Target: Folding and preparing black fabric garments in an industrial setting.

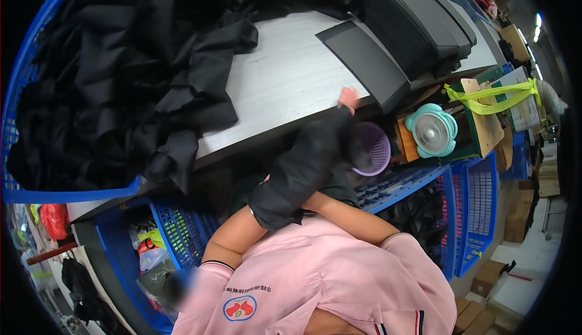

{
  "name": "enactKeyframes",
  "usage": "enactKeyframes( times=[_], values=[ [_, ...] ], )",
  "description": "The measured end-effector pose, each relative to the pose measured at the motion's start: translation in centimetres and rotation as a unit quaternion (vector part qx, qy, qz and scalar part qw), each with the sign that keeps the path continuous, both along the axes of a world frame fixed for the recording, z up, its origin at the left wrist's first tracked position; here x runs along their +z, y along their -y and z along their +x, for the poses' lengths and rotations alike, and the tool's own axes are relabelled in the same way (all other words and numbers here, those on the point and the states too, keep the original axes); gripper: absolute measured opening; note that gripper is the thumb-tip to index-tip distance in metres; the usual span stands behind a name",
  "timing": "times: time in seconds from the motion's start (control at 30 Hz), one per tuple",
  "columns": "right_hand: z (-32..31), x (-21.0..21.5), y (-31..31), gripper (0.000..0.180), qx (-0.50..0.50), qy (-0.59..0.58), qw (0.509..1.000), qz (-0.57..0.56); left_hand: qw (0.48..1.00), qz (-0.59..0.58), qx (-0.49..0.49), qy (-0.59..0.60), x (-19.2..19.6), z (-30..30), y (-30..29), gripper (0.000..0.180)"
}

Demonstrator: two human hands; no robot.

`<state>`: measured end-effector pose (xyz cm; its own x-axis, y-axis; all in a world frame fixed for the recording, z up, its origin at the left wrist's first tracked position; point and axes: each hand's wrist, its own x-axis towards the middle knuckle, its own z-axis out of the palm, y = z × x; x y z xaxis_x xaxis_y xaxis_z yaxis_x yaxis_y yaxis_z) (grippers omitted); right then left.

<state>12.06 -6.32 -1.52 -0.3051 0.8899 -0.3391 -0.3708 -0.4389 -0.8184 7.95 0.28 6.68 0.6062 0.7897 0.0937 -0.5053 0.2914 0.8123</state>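
A flat black panel [364, 62], stiff and rectangular, lies on the right part of a pale grey worktable [285, 80], slanting toward the table's near edge. Its lower corner is just beside the fingertips of one hand [347, 98], which rests at the table edge; the hand sits below and slightly left of the panel, close to it, though actual contact cannot be made out. That arm is covered by a long black sleeve guard [303, 168] from the wrist down, so only the fingertips show, and how far the hand is spread cannot be told. Which arm this is cannot be settled either, because the two forearms cross in front of the pink shirt [327, 280]; the other hand is hidden beneath the sleeve.

Behind the panel stands a stack of black bags [418, 26]. To the left, a heap of black fabric pieces [133, 80] spills from a blue plastic crate [24, 62] onto the table. Just right of the hand, below the table edge, are a small purple basket [374, 148] and a teal desk fan [431, 131].
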Motion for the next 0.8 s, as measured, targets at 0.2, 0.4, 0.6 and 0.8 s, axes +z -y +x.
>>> enactKeyframes(
  times=[0.2, 0.4, 0.6, 0.8],
  values=[
    [6.8, 3.4, 0.4, 0.014, -0.168, 0.329, 0.926, 0.074, 0.945, -0.172, 0.246, 0.129, -0.5, -2.0, -4.8, 0.051],
    [5.0, 11.2, -1.2, 0.023, -0.258, 0.512, 0.728, 0.377, 0.936, 0.166, 0.075, -0.3, -3.8, -5.6, -2.7, 0.06],
    [7.9, 12.1, -1.5, 0.015, -0.093, 0.058, 0.964, 0.241, 0.977, -0.068, 0.199, -0.043, -3.7, -4.9, -4.6, 0.057],
    [8.9, 13.4, -3.4, 0.017, -0.197, 0.047, 0.95, 0.236, 0.994, 0.059, 0.057, -0.073, -5.4, -6.5, 0.3, 0.051]
  ],
)
